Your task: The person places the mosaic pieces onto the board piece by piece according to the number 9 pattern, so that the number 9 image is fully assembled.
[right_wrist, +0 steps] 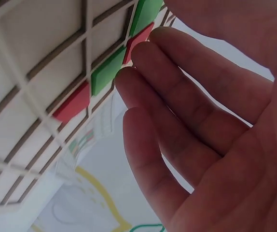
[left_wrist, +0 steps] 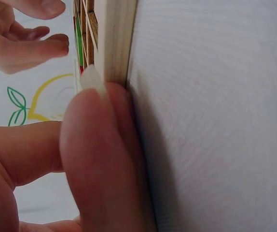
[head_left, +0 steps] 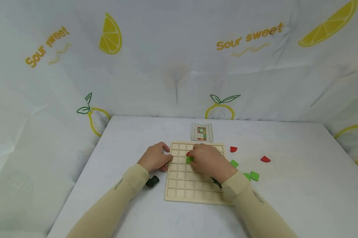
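Observation:
A pale wooden grid board [head_left: 180, 185] lies on the white table. My left hand [head_left: 156, 157] is at its left side, with fingertips against the edge; the left wrist view shows the thumb [left_wrist: 92, 154] close up there. Over the upper middle of the board is my right hand [head_left: 210, 160], its fingers [right_wrist: 177, 82] extended and slightly bent. Their tips are right by a row of alternating red and green pieces, including a green square [right_wrist: 108, 71] and a red piece [right_wrist: 73, 105]. In the head view the right hand hides part of this row.
A small pattern card [head_left: 201, 132] with a printed grid lies behind the board. To the right are red quarter-round pieces [head_left: 265, 159] and green squares [head_left: 254, 176]. A black device [head_left: 153, 181] is at my left wrist. Lemon-printed cloth [head_left: 179, 66] hangs behind the table.

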`<action>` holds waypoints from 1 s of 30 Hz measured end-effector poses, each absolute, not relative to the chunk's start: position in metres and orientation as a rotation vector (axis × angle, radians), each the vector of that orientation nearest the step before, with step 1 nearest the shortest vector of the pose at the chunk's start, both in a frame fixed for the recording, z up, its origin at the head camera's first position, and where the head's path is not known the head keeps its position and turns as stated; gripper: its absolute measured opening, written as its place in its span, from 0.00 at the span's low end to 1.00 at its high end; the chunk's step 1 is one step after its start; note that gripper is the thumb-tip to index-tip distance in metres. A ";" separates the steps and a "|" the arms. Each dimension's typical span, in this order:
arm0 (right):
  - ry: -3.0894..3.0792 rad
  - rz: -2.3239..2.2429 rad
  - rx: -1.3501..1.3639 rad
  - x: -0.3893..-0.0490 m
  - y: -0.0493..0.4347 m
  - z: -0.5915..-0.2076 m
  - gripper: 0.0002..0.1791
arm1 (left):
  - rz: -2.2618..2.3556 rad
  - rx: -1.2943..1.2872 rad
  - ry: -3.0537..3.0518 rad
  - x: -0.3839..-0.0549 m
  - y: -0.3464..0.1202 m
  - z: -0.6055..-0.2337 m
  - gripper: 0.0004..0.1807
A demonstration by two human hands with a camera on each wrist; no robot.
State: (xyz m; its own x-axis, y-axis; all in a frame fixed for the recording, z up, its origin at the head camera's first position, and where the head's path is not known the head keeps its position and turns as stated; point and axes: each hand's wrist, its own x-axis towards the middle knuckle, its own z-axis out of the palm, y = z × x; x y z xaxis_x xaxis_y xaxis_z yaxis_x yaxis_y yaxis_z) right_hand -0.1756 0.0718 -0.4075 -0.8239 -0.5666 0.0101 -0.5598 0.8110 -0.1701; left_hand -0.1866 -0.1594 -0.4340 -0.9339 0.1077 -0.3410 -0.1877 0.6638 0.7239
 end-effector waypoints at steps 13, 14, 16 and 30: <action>2.940 -0.292 -0.628 -0.143 0.163 -0.401 0.11 | 1.156 -0.078 2.529 -0.187 -0.159 -0.436 0.15; 2.941 -0.295 -0.598 -0.139 0.170 -0.400 0.11 | 1.151 -0.082 2.529 -0.187 -0.159 -0.436 0.15; 2.947 -0.295 -0.554 -0.132 0.185 -0.399 0.12 | 1.141 -0.087 2.533 -0.188 -0.159 -0.436 0.15; 2.976 -0.198 -0.334 -0.112 0.252 -0.412 0.16 | 1.151 -0.081 2.528 -0.189 -0.159 -0.439 0.16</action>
